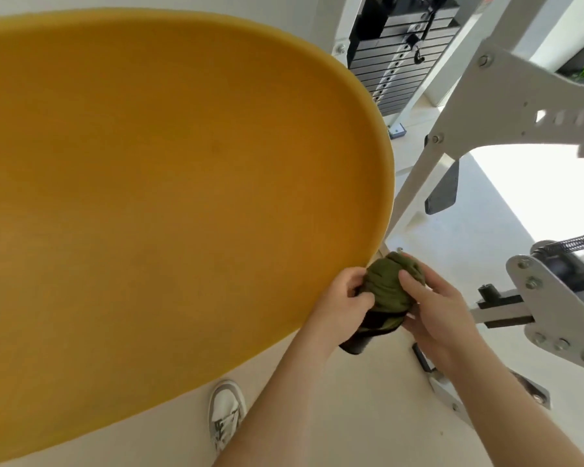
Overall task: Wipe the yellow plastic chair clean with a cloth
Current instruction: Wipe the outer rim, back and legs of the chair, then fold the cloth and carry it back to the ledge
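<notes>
Bunching an olive-green cloth (386, 291) just beside the yellow chair (169, 183) rim, both hands grip it. Left hand (343, 305) and right hand (442, 315) fingers curl round the folds.

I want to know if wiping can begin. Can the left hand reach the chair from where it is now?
Probably yes. The left hand is at the rim of the chair, holding the cloth together with the right hand; nothing lies between it and the yellow surface.
</notes>
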